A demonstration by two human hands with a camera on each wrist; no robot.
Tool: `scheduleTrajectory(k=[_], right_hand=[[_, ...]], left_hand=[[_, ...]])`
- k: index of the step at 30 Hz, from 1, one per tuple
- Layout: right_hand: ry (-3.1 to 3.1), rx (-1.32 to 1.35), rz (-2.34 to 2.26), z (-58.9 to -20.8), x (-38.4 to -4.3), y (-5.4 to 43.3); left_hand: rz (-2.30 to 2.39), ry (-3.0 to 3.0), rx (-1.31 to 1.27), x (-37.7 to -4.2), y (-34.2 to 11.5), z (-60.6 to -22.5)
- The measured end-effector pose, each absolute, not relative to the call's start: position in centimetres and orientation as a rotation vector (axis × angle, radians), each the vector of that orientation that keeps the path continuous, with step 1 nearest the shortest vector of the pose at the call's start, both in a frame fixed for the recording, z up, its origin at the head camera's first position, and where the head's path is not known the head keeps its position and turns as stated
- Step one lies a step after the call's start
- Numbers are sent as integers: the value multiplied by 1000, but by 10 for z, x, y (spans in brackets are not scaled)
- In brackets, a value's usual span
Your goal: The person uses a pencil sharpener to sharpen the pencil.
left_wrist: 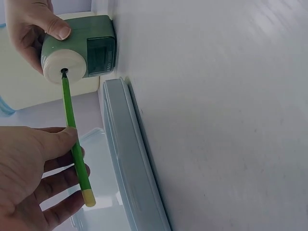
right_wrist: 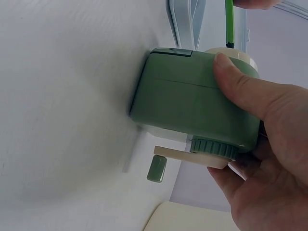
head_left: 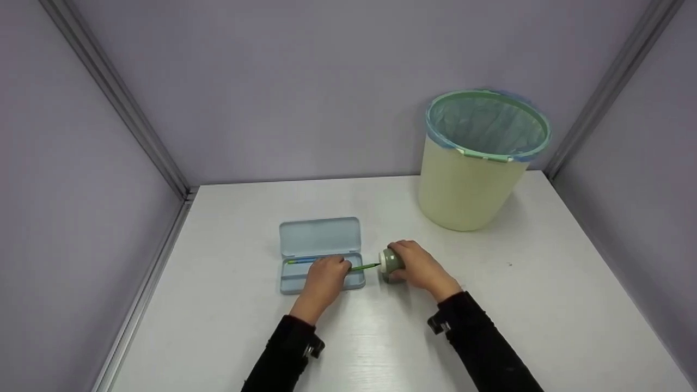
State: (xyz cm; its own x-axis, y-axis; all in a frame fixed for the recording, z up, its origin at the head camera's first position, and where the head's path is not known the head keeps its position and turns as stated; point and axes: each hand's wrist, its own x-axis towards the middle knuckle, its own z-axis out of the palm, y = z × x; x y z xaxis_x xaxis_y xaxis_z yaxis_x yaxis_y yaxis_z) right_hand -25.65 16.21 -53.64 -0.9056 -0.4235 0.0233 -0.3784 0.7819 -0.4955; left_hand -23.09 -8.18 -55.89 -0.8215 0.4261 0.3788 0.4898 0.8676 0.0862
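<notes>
Left hand (head_left: pixel 325 276): pinches pencil (left_wrist: pixel 79 152)
Right hand (head_left: pixel 422 267): grips sharpener (right_wrist: pixel 187 98)
Pencil: likely light, stiff, fragile-tipped; take mid-shaft

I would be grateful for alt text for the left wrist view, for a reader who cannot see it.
A left hand's grip holds a green pencil with its tip at the hole of a green sharpener, which a right hand holds. An open pale blue pencil case lies nearby on a white table.
</notes>
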Motion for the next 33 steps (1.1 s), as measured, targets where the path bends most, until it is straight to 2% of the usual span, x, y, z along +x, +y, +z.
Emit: scheduleTrajectory(k=[24, 33], right_hand=[[2904, -650, -763, -535, -255, 158], [2926, -674, -741, -535, -255, 159]], left_hand=[[-285, -2704, -792, -243, -62, -558], [-149, -2730, -780, -244, -58, -556]])
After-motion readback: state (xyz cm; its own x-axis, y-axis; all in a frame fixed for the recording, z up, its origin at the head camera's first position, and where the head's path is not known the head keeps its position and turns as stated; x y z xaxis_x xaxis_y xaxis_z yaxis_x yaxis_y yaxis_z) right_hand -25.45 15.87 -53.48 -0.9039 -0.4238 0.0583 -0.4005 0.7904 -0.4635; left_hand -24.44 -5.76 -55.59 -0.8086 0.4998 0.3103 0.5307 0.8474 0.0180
